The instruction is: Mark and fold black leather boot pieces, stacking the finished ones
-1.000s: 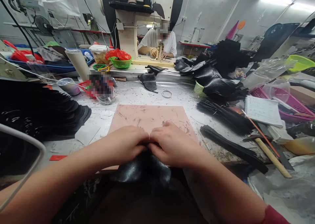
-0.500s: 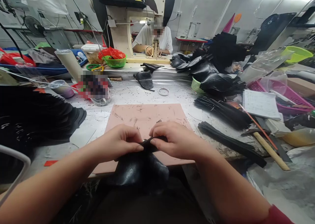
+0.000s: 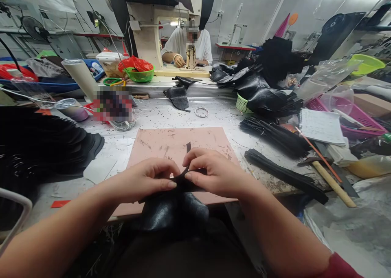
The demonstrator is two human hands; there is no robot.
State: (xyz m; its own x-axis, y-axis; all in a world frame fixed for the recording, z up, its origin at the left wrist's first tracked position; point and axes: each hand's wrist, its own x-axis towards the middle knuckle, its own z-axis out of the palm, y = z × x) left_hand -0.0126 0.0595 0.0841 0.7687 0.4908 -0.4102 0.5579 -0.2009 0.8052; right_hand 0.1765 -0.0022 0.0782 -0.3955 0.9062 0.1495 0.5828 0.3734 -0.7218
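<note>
My left hand [image 3: 149,179] and my right hand [image 3: 214,173] meet at the near edge of a pink cutting mat [image 3: 174,141]. Both pinch the top edge of a shiny black leather piece [image 3: 175,210] that hangs down toward my lap. A narrow black strip [image 3: 187,148] sticks up from between my right fingers, over the mat. My fingertips hide the spot where strip and leather meet.
Black leather pieces are stacked at the left [image 3: 45,141]. Bundles of black strips [image 3: 275,133] and a hammer [image 3: 328,176] lie on the right, by a notebook [image 3: 320,125] and a pink basket [image 3: 357,123]. A person sits at a sewing machine [image 3: 152,29] across the table.
My hands have drawn slightly apart and lifted the leather edge. The black strip, hidden before, now stands up from my right fingers.
</note>
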